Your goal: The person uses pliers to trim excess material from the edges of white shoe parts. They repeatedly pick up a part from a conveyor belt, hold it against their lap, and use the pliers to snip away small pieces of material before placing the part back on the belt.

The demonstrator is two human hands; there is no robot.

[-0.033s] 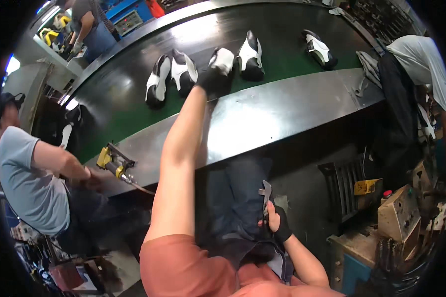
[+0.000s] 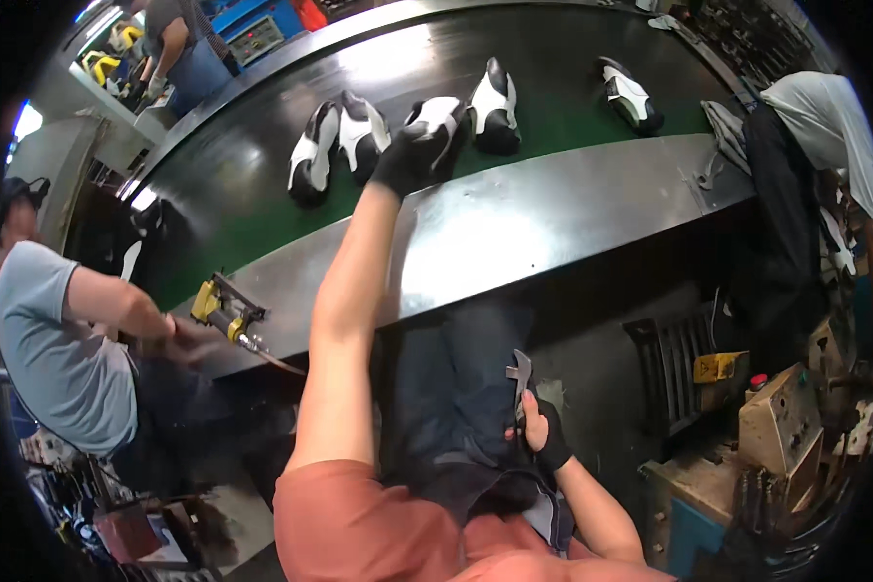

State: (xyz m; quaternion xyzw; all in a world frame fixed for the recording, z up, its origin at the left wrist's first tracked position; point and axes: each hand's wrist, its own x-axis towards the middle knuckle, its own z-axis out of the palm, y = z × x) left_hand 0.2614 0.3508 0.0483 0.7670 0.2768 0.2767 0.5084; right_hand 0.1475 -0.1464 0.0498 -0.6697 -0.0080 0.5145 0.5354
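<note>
My left hand, in a black fingerless glove, reaches over the metal edge of the bench. Its fingers are closed on a black and white shoe, hiding part of it. Close by on the left lie two more such shoes, one nearer my hand and one farther out. Another shoe lies just right of the held one. Down by my lap, my right hand, gloved likewise, is closed around metal pliers with the jaws pointing up.
Farther right on the green belt lies another shoe. A yellow pneumatic gun with a hose rests on the steel ledge. A co-worker stands at left. At right are a dark slatted chair and a control box.
My left hand shows more fully now over the shoe, which has tilted slightly to the right. My right hand and the pliers stay put. The co-worker's forearm has shifted a little.
</note>
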